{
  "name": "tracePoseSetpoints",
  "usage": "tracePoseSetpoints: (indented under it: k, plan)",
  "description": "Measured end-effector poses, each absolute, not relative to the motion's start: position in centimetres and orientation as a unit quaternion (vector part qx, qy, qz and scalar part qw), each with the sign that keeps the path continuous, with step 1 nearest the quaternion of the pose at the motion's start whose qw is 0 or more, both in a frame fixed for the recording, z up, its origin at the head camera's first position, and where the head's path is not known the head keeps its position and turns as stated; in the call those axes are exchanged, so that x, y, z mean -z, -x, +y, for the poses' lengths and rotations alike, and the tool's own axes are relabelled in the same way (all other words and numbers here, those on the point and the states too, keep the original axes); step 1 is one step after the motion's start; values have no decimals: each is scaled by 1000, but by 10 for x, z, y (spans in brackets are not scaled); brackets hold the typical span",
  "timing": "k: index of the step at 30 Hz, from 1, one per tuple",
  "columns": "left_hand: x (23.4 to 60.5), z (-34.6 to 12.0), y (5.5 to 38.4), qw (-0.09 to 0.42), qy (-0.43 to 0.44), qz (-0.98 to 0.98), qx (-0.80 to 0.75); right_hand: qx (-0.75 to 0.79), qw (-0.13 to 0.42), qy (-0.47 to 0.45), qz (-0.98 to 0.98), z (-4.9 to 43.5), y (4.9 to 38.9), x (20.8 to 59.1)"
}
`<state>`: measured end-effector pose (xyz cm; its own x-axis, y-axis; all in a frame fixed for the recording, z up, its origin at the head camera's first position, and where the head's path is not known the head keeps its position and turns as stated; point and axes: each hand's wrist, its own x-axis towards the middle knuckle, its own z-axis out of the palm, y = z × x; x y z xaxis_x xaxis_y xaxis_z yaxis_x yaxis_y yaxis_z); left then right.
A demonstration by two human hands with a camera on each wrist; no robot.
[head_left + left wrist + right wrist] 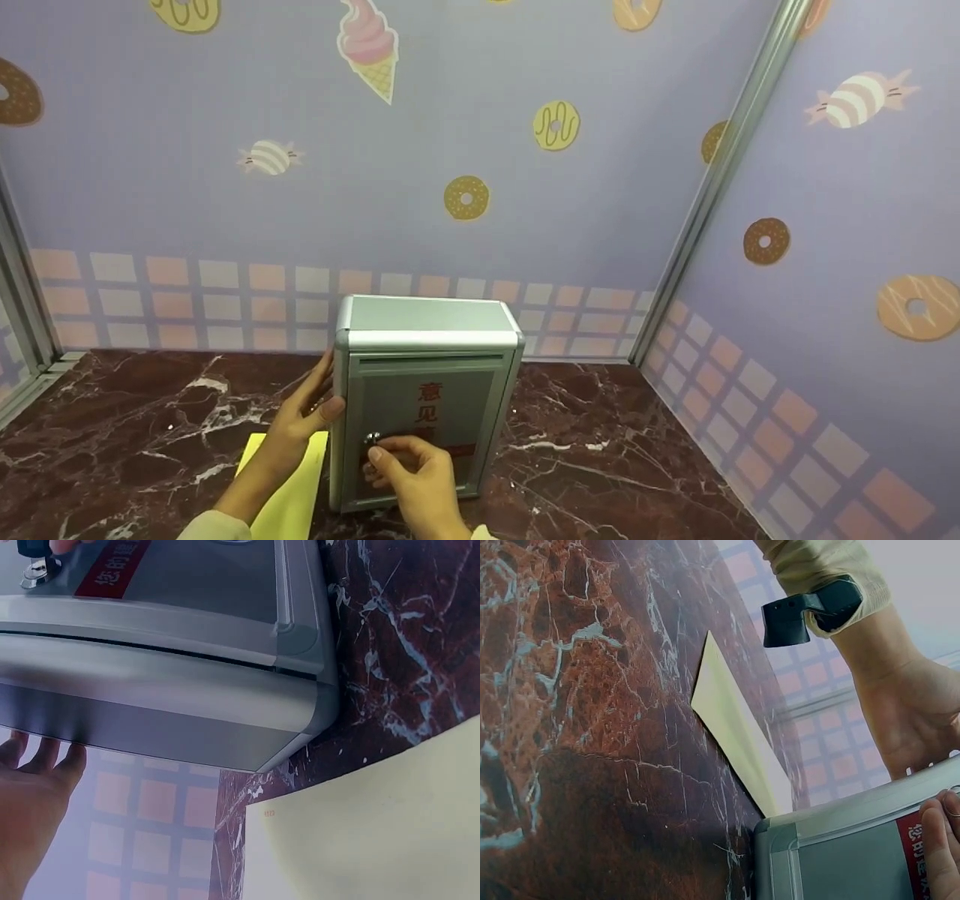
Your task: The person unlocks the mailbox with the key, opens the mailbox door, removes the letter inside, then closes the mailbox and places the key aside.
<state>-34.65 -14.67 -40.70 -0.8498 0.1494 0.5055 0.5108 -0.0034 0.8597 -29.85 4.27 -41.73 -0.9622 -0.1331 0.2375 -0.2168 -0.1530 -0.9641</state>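
Note:
A grey metal suggestion box (427,360) with red lettering stands upright on the table, its front facing me. My left hand (292,427) rests against its left side, fingers stretched along the side and thumb by the front edge. In the left wrist view those fingertips lie at the box's far side edge. A small round lock (41,571) sits on the left part of the front, with a dark-headed key (34,547) in it. My right hand (420,476) pinches the key between thumb and forefinger, its other fingers curled and partly covering the lettering.
A yellow sheet of paper (292,487) lies left of the box, partly under my left forearm. The dark red marbled table (600,465) extends on both sides. Behind and to the right rise patterned walls (600,225) joined by a metal post (705,202).

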Motion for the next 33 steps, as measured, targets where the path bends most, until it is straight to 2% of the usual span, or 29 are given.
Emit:
tracePoseSetpoints:
  k: [15,24,33]
  plan:
    - [407,-147,345,127,238,-698,663,-741,38,-129,-658,40,303,417]
    - [407,-146,345,128,234,-699,664,-758,-6,-137,-638,42,303,417]
    - [407,-146,345,126,230,-703,661,-763,-6,-126,-633,41,303,415]
